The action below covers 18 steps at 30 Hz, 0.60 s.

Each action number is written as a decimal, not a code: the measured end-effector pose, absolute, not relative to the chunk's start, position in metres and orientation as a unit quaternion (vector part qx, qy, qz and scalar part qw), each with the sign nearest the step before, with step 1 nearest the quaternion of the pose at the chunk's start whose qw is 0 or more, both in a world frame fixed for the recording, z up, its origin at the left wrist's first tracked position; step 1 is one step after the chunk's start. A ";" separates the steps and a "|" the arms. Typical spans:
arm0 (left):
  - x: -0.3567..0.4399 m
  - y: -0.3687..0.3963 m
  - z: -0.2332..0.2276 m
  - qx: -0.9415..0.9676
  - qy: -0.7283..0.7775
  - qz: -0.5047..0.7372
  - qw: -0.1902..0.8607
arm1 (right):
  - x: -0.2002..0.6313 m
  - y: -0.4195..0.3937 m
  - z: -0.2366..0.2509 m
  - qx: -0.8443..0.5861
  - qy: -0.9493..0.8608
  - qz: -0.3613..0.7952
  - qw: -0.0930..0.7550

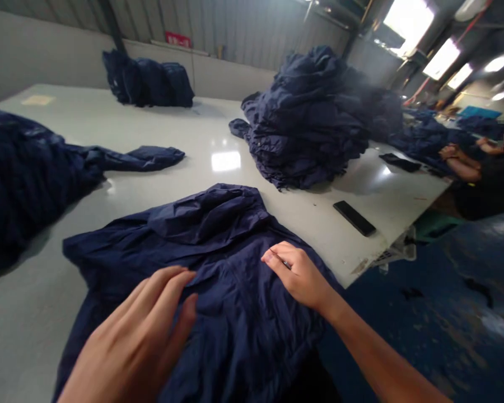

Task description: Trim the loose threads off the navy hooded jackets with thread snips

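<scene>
A navy blue garment [235,285] lies spread and wrinkled on the table in front of me, its near part reaching the table's edge. My left hand [138,330] hovers over its left side, fingers stretched out and apart, with nothing in it. Over the right part of the cloth, my right hand [292,267] is closed around a small thin metal tool [286,264]. Only a short bit of that tool shows between thumb and fingers, so its kind is hidden.
Navy garments form a tall heap [306,123], a left pile [21,184] with a trailing sleeve, and a back stack [151,83]. A black phone [354,218] lies near the right edge of the white table [185,120]. Another person [487,173] sits at far right.
</scene>
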<state>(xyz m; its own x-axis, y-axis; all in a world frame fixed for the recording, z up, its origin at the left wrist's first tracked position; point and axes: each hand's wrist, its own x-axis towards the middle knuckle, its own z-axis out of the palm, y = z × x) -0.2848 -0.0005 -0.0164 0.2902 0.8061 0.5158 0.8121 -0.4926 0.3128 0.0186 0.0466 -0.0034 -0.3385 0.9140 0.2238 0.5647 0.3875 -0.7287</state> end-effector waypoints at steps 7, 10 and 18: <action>-0.121 0.208 0.003 -0.832 -0.524 -0.159 -0.089 | 0.029 0.039 -0.072 -0.525 -0.731 0.255 0.354; -0.110 0.249 -0.009 -0.832 -0.532 -0.117 -0.106 | 0.031 0.040 -0.077 -0.522 -0.727 0.257 0.366; -0.228 0.166 0.011 -0.763 -0.635 -0.104 -0.054 | 0.060 0.051 -0.045 -0.463 -0.728 0.281 0.421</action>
